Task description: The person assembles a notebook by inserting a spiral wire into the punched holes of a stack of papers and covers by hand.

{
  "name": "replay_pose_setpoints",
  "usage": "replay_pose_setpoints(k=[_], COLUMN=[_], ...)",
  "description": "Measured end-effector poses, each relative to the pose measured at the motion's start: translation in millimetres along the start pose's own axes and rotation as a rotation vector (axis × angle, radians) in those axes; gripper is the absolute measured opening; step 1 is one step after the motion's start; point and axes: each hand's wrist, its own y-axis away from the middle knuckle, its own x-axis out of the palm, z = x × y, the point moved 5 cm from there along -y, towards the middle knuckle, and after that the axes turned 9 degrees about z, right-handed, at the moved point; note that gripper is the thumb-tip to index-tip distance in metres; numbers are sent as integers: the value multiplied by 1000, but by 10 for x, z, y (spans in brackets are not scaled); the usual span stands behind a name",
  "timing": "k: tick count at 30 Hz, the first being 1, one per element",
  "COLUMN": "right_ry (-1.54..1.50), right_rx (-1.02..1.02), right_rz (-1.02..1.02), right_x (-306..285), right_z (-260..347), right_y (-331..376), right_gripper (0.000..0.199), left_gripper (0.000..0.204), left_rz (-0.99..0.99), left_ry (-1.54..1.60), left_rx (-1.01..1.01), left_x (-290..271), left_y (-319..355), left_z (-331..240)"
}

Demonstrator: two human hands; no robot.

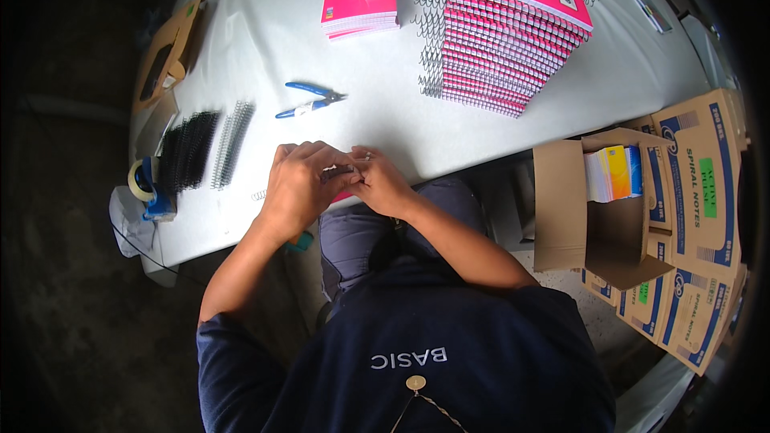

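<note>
Head view. Working at front edge of pale cloth-covered table (pixel 385 124), just above trousers (pixel 353 244) of own lap. Bent over pink piece (pixel 343 196) with left hand (pixel 298 183) and right hand (pixel 385 186), fingers bunched close, nearly meeting; only a pink sliver showing below, right by table edge. Fingertips mostly hidden, so cannot tell, for either hand, whether clamped on it or merely touching. Poking out left of left hand: few loops of wire coil (pixel 259 195), near same edge; link to pink piece hidden.

Ahead of fingers, bare cloth up to blue-handled cutters (pixel 327 99), lying apart from both hands, handles spread, nose toward right. Right of cutters, wide open strip, then tall slanted stack of pink notebooks (pixel 513 48), coil loops jutting out leftward. Farther back, well apart from hands: short pink stack (pixel 361 12).

Tighter on left: pale coils (pixel 233 144), black coils (pixel 189 148) just beside, then blue tape dispenser (pixel 159 199) near table's left edge.

Front edge rising from lower left toward right. Beyond it, to right: open carton (pixel 560 204), flaps spread, with yellow and blue booklets (pixel 616 172) inside; brown cartons (pixel 694 180) just beside.
</note>
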Motion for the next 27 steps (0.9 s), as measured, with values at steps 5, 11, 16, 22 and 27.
replay_pose_setpoints(k=[5, 11, 16, 22, 27], right_ry=[-19, 68, -100, -45, 387], right_rx=[29, -15, 146, -58, -413], right_rz=[30, -60, 103, -416, -647], right_x=[-4, -54, -110, -1360, -2721], right_z=[-4, 87, 70, 957, 1349], right_y=[-1, 10, 76, 216, 116], right_gripper=[15, 17, 17, 39, 20], left_gripper=[12, 11, 20, 29, 24], left_rz=[23, 58, 56, -306, -848], left_ry=[-73, -187, -124, -22, -67], left_rx=[95, 188, -14, 239, 643], left_x=[32, 21, -110, -838, -1157], left_y=[9, 6, -60, -311, -964], left_z=[0, -31, -153, -781, -1303])
